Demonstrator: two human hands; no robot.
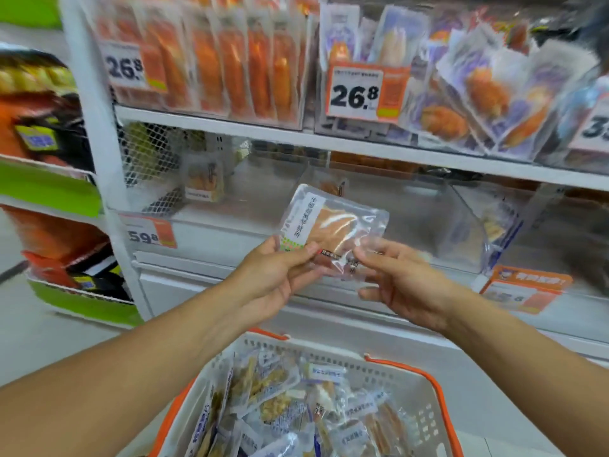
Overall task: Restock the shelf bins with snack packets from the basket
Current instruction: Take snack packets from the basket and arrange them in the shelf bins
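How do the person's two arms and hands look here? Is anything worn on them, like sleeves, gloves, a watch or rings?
Both forearms are bare as far as the picture shows: no sleeves reach into view. The left hand and the right hand wear no gloves. No watch, bracelet or ring can be seen on either wrist or on the fingers that show.

Both bare forearms reach forward from the near edge. The left hand point(275, 278) pinches a packet point(333, 230) between thumb and fingers. The right hand point(403, 285) pinches its right near corner, other fingers loosely spread.
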